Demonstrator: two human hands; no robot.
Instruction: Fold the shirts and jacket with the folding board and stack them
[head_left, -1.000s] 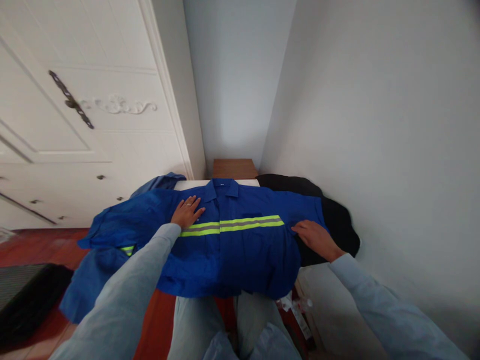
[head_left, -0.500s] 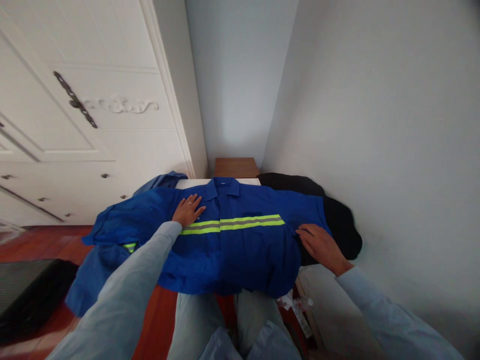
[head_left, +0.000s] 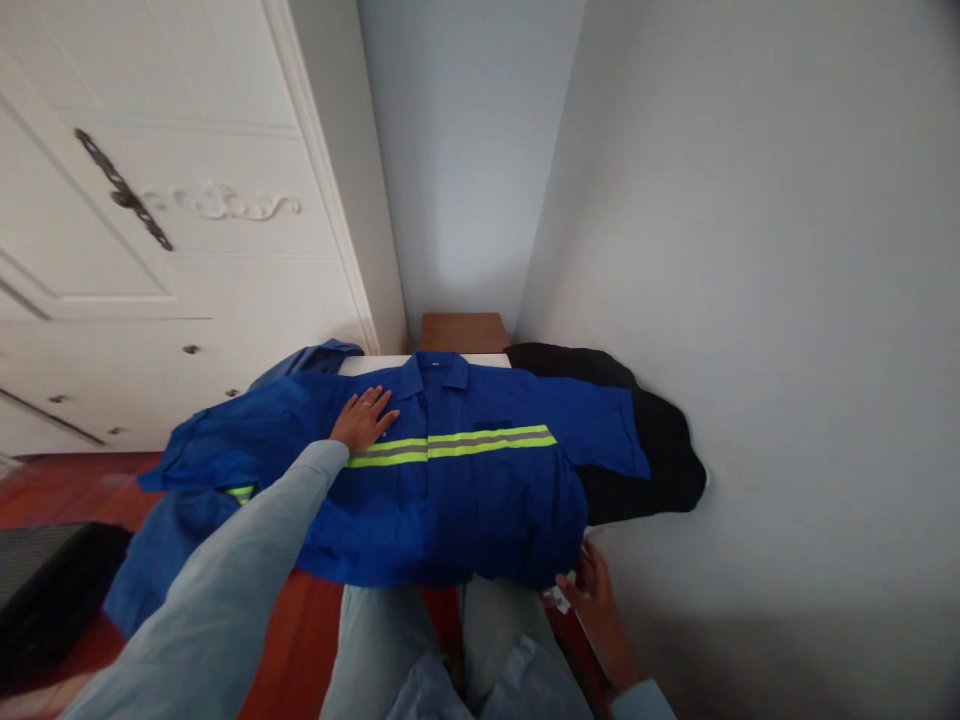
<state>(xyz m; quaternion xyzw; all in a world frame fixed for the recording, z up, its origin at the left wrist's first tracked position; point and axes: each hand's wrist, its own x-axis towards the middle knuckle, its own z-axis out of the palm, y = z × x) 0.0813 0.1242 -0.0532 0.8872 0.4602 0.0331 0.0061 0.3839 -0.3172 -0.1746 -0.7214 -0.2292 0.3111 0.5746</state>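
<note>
A blue work shirt (head_left: 495,490) with a yellow-and-grey reflective stripe lies spread out in front of me, collar at the far side. My left hand (head_left: 364,420) rests flat on its left chest, fingers spread, just above the stripe. Down at the shirt's lower right corner is my right hand (head_left: 596,595), its fingers apart and slightly curled beside the hem. Whether it touches the cloth I cannot tell. The short right sleeve lies flat over black fabric (head_left: 671,455).
More blue clothing (head_left: 172,545) hangs at the left. A white cabinet (head_left: 247,290) stands on the left, a grey wall (head_left: 750,300) on the right. Behind the shirt is a brown wooden box (head_left: 463,332). A black item (head_left: 67,590) lies on the red floor.
My right hand has moved from the right sleeve down towards me, to the lower right hem. The sleeve now lies flatter. My left hand stays on the chest. The view has shifted slightly right.
</note>
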